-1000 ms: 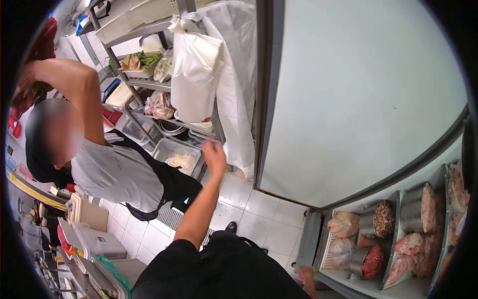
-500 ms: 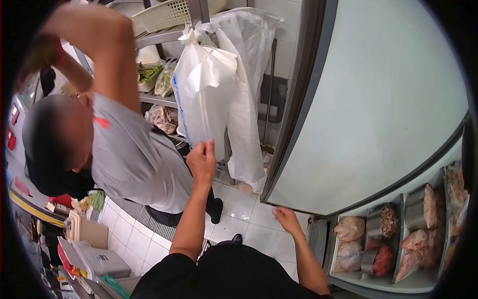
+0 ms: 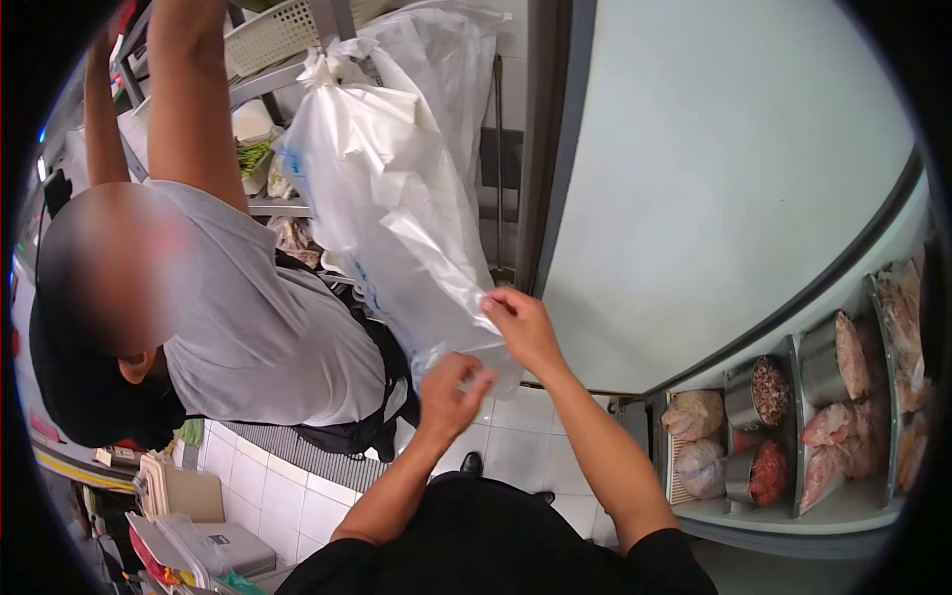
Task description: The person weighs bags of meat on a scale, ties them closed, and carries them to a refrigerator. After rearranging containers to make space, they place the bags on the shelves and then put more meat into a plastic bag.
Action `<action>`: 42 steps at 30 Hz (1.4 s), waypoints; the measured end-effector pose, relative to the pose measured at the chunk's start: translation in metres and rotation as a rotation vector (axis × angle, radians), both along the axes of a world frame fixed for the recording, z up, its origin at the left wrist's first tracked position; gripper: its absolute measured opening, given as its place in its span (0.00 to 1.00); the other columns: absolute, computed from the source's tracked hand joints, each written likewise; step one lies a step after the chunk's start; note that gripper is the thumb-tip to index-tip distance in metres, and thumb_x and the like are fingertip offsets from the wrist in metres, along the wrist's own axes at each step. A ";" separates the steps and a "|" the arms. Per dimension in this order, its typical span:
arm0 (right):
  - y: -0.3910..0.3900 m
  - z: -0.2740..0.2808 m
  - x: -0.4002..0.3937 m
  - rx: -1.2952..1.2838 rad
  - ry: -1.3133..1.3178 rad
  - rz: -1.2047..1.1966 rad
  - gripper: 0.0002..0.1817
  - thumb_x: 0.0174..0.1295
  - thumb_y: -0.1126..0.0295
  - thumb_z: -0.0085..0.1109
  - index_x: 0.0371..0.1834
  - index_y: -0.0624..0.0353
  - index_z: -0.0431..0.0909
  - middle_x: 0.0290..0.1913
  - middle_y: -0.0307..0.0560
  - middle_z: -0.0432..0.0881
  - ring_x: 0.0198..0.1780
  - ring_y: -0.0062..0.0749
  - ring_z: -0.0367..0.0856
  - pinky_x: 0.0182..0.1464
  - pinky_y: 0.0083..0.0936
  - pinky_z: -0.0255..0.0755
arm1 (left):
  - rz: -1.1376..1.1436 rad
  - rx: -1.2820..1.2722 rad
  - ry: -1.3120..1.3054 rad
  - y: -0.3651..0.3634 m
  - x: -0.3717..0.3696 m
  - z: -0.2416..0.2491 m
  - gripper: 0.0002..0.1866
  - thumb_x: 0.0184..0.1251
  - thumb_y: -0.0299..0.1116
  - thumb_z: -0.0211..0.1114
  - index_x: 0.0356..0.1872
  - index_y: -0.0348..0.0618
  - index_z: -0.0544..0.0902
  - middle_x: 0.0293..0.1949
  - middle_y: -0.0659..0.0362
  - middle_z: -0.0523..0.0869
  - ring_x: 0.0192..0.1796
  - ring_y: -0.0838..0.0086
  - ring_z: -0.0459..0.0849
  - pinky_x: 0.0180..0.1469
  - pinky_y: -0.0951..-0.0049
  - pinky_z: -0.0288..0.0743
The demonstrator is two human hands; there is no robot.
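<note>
A long translucent white plastic bag (image 3: 367, 149), with blue print along its side, hangs from the metal rack in front of me. My right hand (image 3: 524, 330) pinches the right edge of its lower part between thumb and fingers. The plastic stretches down and toward me from where it hangs. My left hand (image 3: 453, 397) is at the bag's lower end, fingers bent and blurred by motion. Whether those fingers grip the plastic cannot be made out. Behind the bag hangs more clear plastic sheeting (image 3: 446, 59).
A co-worker in a grey shirt (image 3: 268, 327) stands close on my left, arms raised. The rack (image 3: 283, 206) carries greens and bagged food. On my right, an open fridge door (image 3: 724, 188) stands beside an open cold compartment with metal tubs (image 3: 751, 390) and bagged meat (image 3: 831, 446). Lidded bins (image 3: 223, 550) are lower left.
My right hand has risen to the bag and taken hold of its edge. My left hand has moved down and right. The bag's lower part is now drawn toward me. The co-worker's arms reach higher.
</note>
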State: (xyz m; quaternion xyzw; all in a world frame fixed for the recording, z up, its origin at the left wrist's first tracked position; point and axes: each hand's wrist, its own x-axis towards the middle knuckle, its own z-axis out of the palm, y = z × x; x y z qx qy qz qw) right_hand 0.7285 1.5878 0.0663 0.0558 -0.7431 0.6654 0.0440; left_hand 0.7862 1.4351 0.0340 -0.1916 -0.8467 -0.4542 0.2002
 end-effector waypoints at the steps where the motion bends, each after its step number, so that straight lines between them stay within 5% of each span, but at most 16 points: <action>1: 0.015 -0.002 0.014 0.026 0.006 -0.036 0.09 0.66 0.70 0.60 0.41 0.65 0.81 0.30 0.34 0.80 0.32 0.15 0.72 0.35 0.15 0.66 | 0.173 0.099 0.142 -0.004 0.002 0.005 0.09 0.55 0.31 0.69 0.33 0.39 0.80 0.34 0.51 0.82 0.38 0.56 0.80 0.42 0.61 0.72; 3: 0.044 -0.002 0.041 0.055 0.070 -0.088 0.07 0.65 0.72 0.60 0.41 0.65 0.81 0.30 0.35 0.80 0.32 0.15 0.72 0.34 0.16 0.67 | 0.317 0.070 0.266 -0.018 -0.013 0.023 0.17 0.53 0.29 0.70 0.45 0.35 0.79 0.47 0.46 0.79 0.50 0.51 0.77 0.55 0.60 0.70; 6: 0.087 -0.004 0.077 0.147 0.183 -0.202 0.06 0.64 0.74 0.60 0.40 0.65 0.82 0.30 0.38 0.81 0.31 0.18 0.73 0.33 0.18 0.68 | 0.345 0.063 0.273 0.002 -0.047 0.043 0.20 0.54 0.32 0.71 0.48 0.34 0.80 0.48 0.48 0.81 0.51 0.56 0.79 0.56 0.62 0.71; 8: 0.117 -0.006 0.101 0.215 0.230 -0.282 0.05 0.64 0.75 0.61 0.40 0.65 0.82 0.30 0.40 0.82 0.30 0.19 0.74 0.33 0.18 0.68 | -0.227 0.249 -0.378 0.012 -0.068 0.032 0.23 0.57 0.37 0.71 0.51 0.33 0.80 0.46 0.53 0.85 0.48 0.66 0.81 0.54 0.67 0.73; 10: 0.147 -0.011 0.129 0.416 0.278 -0.368 0.06 0.63 0.75 0.61 0.39 0.65 0.82 0.30 0.44 0.82 0.29 0.23 0.75 0.32 0.18 0.69 | -0.347 0.102 -0.565 0.032 -0.072 0.031 0.23 0.58 0.40 0.71 0.50 0.34 0.82 0.39 0.59 0.86 0.42 0.75 0.81 0.49 0.73 0.74; 12: 0.170 -0.026 0.155 0.512 0.234 -0.503 0.05 0.62 0.74 0.61 0.38 0.64 0.83 0.30 0.46 0.82 0.29 0.27 0.78 0.32 0.20 0.71 | -0.514 -0.098 -0.791 0.061 -0.071 0.027 0.21 0.58 0.42 0.71 0.44 0.34 0.85 0.34 0.60 0.86 0.38 0.77 0.80 0.45 0.76 0.73; 14: 0.199 -0.056 0.176 0.504 0.272 -0.666 0.07 0.63 0.71 0.62 0.39 0.63 0.83 0.31 0.46 0.82 0.30 0.31 0.81 0.31 0.24 0.73 | -0.638 0.057 -0.741 0.098 -0.059 0.011 0.17 0.62 0.43 0.68 0.32 0.35 0.86 0.27 0.64 0.82 0.32 0.80 0.78 0.35 0.75 0.72; 16: 0.221 -0.061 0.199 1.169 0.399 -0.875 0.13 0.63 0.66 0.62 0.47 0.61 0.81 0.38 0.49 0.82 0.28 0.36 0.82 0.30 0.27 0.74 | -0.599 0.001 -0.842 0.142 -0.045 0.000 0.17 0.66 0.42 0.64 0.27 0.36 0.84 0.24 0.65 0.78 0.30 0.82 0.76 0.33 0.77 0.69; 21: 0.208 -0.071 0.243 0.494 -0.146 -0.863 0.22 0.60 0.59 0.65 0.56 0.55 0.76 0.40 0.46 0.81 0.43 0.41 0.80 0.43 0.32 0.75 | -0.871 0.157 -0.862 0.232 0.012 -0.043 0.11 0.68 0.34 0.61 0.28 0.38 0.82 0.26 0.63 0.81 0.30 0.81 0.77 0.34 0.77 0.71; 23: 0.200 -0.066 0.250 -0.218 -0.427 -0.627 0.21 0.60 0.60 0.66 0.53 0.57 0.75 0.39 0.42 0.80 0.43 0.31 0.79 0.43 0.27 0.74 | -0.999 0.185 -1.005 0.260 0.036 -0.054 0.09 0.68 0.33 0.62 0.30 0.38 0.82 0.27 0.61 0.82 0.31 0.79 0.79 0.35 0.76 0.71; 26: 0.210 -0.110 0.258 0.058 -0.097 -0.722 0.15 0.64 0.66 0.63 0.51 0.58 0.74 0.44 0.38 0.77 0.42 0.19 0.76 0.46 0.19 0.71 | -1.106 0.295 -1.258 0.285 0.059 -0.056 0.07 0.68 0.33 0.64 0.33 0.39 0.82 0.30 0.59 0.84 0.33 0.76 0.82 0.37 0.75 0.74; 30: 0.227 -0.104 0.283 -0.130 -0.062 -0.764 0.06 0.69 0.72 0.54 0.45 0.60 0.76 0.39 0.34 0.78 0.40 0.17 0.74 0.44 0.17 0.70 | -1.128 0.517 -1.582 0.304 0.068 -0.043 0.08 0.67 0.34 0.65 0.38 0.41 0.81 0.33 0.57 0.86 0.36 0.70 0.85 0.43 0.69 0.80; 35: 0.240 -0.104 0.300 0.218 -0.012 -1.029 0.07 0.69 0.71 0.53 0.41 0.60 0.79 0.26 0.40 0.81 0.26 0.19 0.73 0.30 0.20 0.69 | -1.107 0.601 -1.620 0.319 0.063 -0.039 0.07 0.69 0.35 0.63 0.37 0.43 0.81 0.32 0.58 0.86 0.35 0.68 0.86 0.45 0.64 0.82; 38: 0.258 -0.141 0.327 -0.336 -0.141 -1.096 0.11 0.71 0.66 0.51 0.43 0.63 0.79 0.29 0.38 0.82 0.31 0.21 0.80 0.37 0.20 0.76 | -1.081 0.845 -1.597 0.320 0.036 -0.018 0.08 0.69 0.37 0.62 0.33 0.45 0.80 0.30 0.60 0.85 0.31 0.70 0.84 0.41 0.67 0.82; 41: 0.276 -0.195 0.363 -0.177 -0.467 -1.201 0.10 0.68 0.68 0.53 0.43 0.64 0.79 0.29 0.43 0.82 0.33 0.27 0.81 0.39 0.23 0.78 | -1.172 1.065 -1.678 0.322 0.000 -0.018 0.10 0.69 0.38 0.62 0.29 0.47 0.79 0.28 0.60 0.84 0.23 0.75 0.79 0.31 0.74 0.77; 42: 0.276 -0.205 0.371 0.379 -0.532 -1.286 0.09 0.67 0.69 0.53 0.41 0.64 0.79 0.28 0.44 0.81 0.34 0.29 0.81 0.40 0.24 0.78 | -1.343 1.062 -1.746 0.321 -0.005 -0.015 0.10 0.69 0.38 0.62 0.28 0.49 0.78 0.26 0.60 0.83 0.20 0.77 0.76 0.25 0.77 0.73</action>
